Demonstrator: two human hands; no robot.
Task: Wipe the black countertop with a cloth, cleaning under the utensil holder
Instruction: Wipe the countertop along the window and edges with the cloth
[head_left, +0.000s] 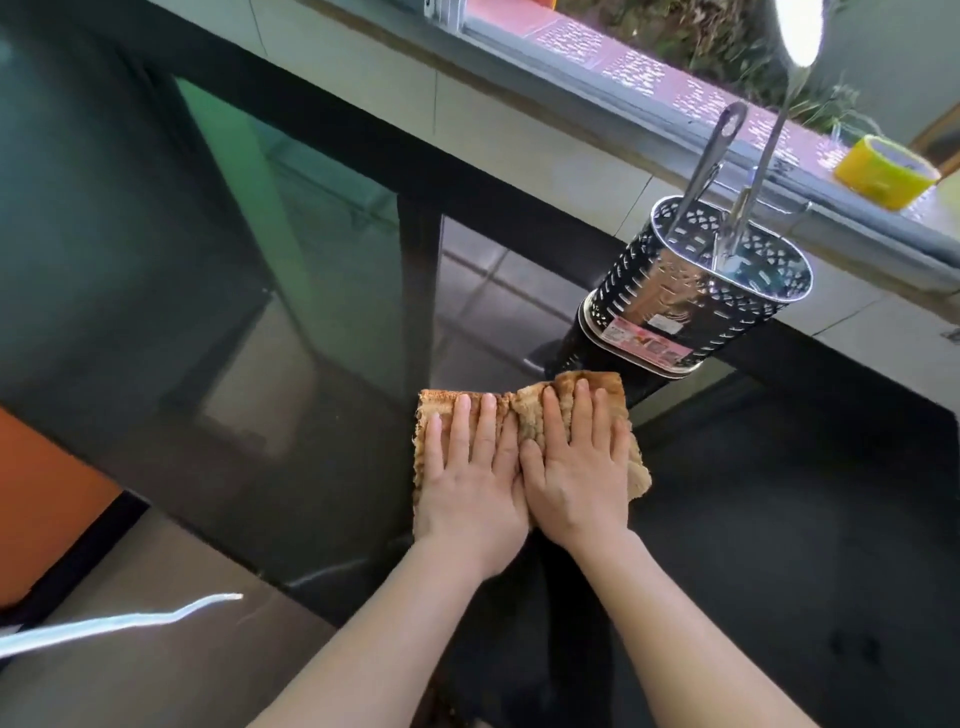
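At the far left an orange surface shows below the counter edge, cut off by the frame, so I cannot tell what it belongs to. The glossy black countertop mirrors the window and wall so strongly that its own surface is hard to read. On it lies a tan, fuzzy folded cloth, mostly covered by two hands. The left hand lies flat on the cloth with fingers straight and slightly spread; the right hand presses flat just beside it, thumbs touching. Just beyond the cloth stands a perforated shiny metal utensil holder with a label, holding long metal utensils whose tops blur into glare. A yellow container sits on the windowsill.
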